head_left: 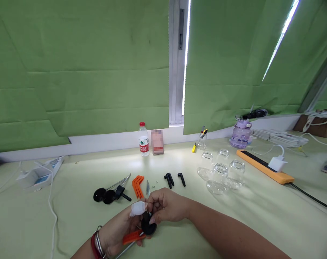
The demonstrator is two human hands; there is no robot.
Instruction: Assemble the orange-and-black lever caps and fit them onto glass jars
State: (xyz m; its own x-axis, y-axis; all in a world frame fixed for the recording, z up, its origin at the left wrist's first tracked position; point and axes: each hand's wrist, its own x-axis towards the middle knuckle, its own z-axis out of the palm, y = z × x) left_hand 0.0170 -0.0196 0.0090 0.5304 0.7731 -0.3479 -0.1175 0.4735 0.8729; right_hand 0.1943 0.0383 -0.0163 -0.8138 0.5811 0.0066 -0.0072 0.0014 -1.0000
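Note:
At the front of the table, my left hand (120,230) is closed round a black round part (148,225) with an orange piece (131,237) and a thin metal rod (125,250) beside it. A white wrapping (138,208) covers its thumb. My right hand (167,208) comes in from the right, fingers pinched at the top of the black part, thumb against it. What sits between these fingertips is too small and hidden to make out. Just beyond lie black discs with metal rods (108,196), several orange bent pieces (137,186) and loose metal rods (148,187).
Black elbow-shaped pieces (181,179) and tiny metal bits (153,187) lie mid-table. Several glass jars (220,174) stand at the right, near an orange power strip (266,167) and purple bottle (240,135). A water bottle (144,140) stands behind; a white cable (53,212) runs left.

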